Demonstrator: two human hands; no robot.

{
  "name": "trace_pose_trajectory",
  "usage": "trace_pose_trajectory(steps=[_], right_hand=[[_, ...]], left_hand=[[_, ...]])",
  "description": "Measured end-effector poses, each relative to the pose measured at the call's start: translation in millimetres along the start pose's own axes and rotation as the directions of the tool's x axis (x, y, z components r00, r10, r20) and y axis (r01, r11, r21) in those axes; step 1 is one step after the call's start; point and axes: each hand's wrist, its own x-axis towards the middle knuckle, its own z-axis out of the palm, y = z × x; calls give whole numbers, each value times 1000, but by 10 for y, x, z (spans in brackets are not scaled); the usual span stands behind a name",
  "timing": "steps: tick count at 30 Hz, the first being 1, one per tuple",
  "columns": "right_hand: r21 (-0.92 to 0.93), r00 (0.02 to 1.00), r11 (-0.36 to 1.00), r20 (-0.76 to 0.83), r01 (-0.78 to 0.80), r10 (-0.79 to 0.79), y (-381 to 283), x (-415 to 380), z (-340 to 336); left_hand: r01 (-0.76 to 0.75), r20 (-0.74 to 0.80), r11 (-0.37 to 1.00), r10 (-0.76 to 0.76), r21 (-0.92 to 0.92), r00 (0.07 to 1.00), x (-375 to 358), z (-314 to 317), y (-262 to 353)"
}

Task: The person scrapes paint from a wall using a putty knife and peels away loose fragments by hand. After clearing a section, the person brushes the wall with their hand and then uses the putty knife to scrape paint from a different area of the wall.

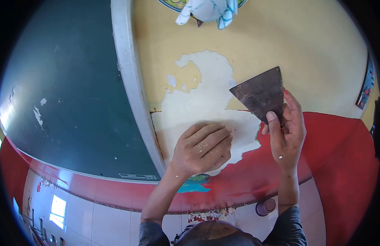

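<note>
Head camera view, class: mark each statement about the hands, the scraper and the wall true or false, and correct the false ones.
1. The right hand holds a scraper with a wide, dark blade. True.
2. The left hand holds a paintbrush. False: it lies flat on the bare patch of wall and holds nothing.
3. The wall is yellow above and red below. True.
4. The chalkboard is to the right of the hands. False: it is to their left, in a pale frame.
5. Paint flakes lie on the floor below the hands. True.
6. The scraper blade points down at the floor. False: its wide edge points up and to the left.
</note>
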Motion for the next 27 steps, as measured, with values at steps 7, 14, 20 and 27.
trace_pose_trajectory(steps=[7,14,20,27], right_hand=[[-49,998,999,-55,9,-12,-83,-57,344],[-175,983,978,-127,109,-132,-28,-110,566],[-147,992,989,-124,-30,11,-77,-132,584],[52,975,983,-131,-175,181,-167,-276,656]], left_hand=[[125,-137,870,-67,477,988,117,-523,-54],[207,-114,788,-172,580,978,2,-583,-326],[152,-66,783,-141,603,988,-14,-596,-333],[148,-60,767,-142,624,988,-23,-584,-345]])
